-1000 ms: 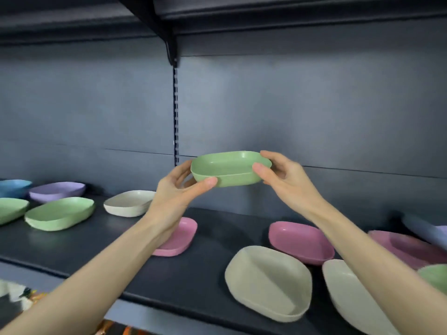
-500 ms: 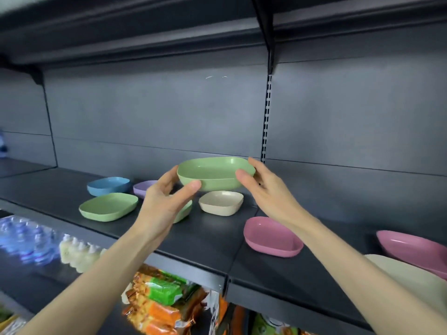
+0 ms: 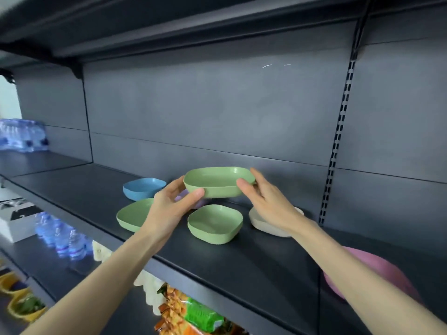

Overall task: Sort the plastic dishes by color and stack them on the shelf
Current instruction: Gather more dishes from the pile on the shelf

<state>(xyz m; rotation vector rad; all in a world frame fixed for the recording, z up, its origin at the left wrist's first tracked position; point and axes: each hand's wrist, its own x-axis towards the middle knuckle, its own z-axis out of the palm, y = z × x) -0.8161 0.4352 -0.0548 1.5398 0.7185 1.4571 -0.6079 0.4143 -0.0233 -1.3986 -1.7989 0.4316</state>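
Both hands hold a green dish in the air above the dark shelf. My left hand grips its left rim with the thumb in front, and my right hand grips its right rim. Right below the held dish sits a second green dish. A third green dish lies to the left, partly behind my left hand. A blue dish stands further back, and a purple dish is mostly hidden behind my left hand.
A cream dish sits under my right wrist, and a pink dish lies at the right behind my right forearm. Water bottles and snack packs fill the lower shelf. A slotted upright runs down the back wall.
The view and both hands have swung left along the shelf with the green dish. The dish now hangs over the group of green dishes instead of beside the cream one.
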